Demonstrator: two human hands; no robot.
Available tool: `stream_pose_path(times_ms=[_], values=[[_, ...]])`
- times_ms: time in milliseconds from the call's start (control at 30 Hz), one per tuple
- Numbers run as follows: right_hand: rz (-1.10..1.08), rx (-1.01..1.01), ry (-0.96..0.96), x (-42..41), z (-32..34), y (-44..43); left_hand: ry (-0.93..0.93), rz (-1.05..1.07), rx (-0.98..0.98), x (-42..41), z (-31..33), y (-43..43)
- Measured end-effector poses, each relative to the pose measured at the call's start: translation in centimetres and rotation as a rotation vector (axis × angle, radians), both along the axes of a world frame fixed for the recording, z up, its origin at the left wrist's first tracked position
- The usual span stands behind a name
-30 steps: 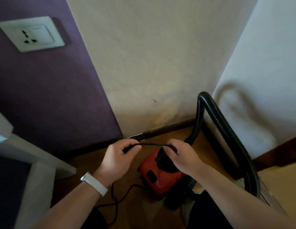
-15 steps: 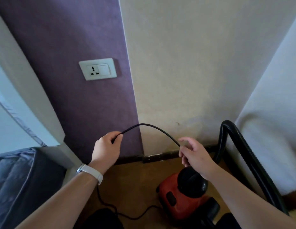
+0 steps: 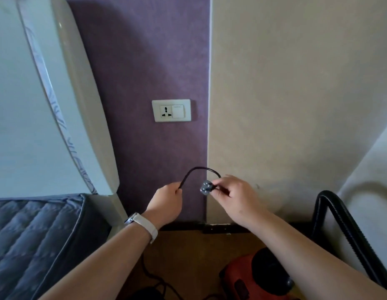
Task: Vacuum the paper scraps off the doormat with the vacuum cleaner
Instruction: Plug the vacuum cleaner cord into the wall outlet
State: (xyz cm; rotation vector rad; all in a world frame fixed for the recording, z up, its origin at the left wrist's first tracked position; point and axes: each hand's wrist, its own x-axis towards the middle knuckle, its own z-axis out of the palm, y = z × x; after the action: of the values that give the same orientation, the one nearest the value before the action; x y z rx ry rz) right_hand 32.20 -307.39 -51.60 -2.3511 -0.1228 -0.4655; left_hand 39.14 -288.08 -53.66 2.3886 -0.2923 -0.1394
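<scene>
My right hand (image 3: 232, 197) pinches the black power plug (image 3: 206, 188), prongs facing me, in front of the wall. A short loop of the black power cord (image 3: 200, 169) arches from the plug over to my left hand (image 3: 166, 202), which grips the cord in a fist. The white wall socket (image 3: 171, 110) sits on the purple wall panel above both hands, apart from the plug. The red and black vacuum cleaner (image 3: 251, 276) stands on the floor at the bottom right, partly hidden by my right forearm. Its ribbed black hose (image 3: 348, 226) rises at the right. No doormat or paper scraps are in view.
A bed with a blue quilted mattress (image 3: 32, 237) and a white headboard (image 3: 75, 105) fills the left side. The beige wall (image 3: 296, 94) meets a dark baseboard (image 3: 212, 228) and brown floor. More cord (image 3: 153, 278) trails on the floor between my arms.
The view has tilted up, so the socket sits higher and more central. My right hand has slid along the cord to its end and now holds the plug; the hands are closer together.
</scene>
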Motion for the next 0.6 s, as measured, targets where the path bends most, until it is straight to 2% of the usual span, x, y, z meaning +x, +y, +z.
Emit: stream_pose_path(times_ms=[67, 100, 200, 300, 467, 600], values=[[0.047, -0.033, -0.182, 1.1, 1.0, 0.5, -0.01, -0.028, 0.077, 0.2, -0.4, 0.7], [0.055, -0.004, -0.171, 1.7, 1.6, 0.8, -0.017, -0.03, 0.096, 0.2, -0.7, 1.0], [0.037, 0.097, 0.039, 3.8, 3.3, 2.3, -0.057, -0.027, 0.155, 0.4, -2.0, 2.2], [-0.001, 0.154, 0.099, 6.4, 4.3, 4.3, -0.117, -0.042, 0.221, 0.2, -3.2, 2.6], [-0.094, 0.31, 0.194, 9.8, 4.7, 6.7, -0.379, -0.041, 0.281, 0.7, -3.7, 3.1], [-0.14, 0.45, 0.292, 12.8, 4.7, 7.5, -0.594, -0.03, 0.195, 2.2, -4.2, 5.2]])
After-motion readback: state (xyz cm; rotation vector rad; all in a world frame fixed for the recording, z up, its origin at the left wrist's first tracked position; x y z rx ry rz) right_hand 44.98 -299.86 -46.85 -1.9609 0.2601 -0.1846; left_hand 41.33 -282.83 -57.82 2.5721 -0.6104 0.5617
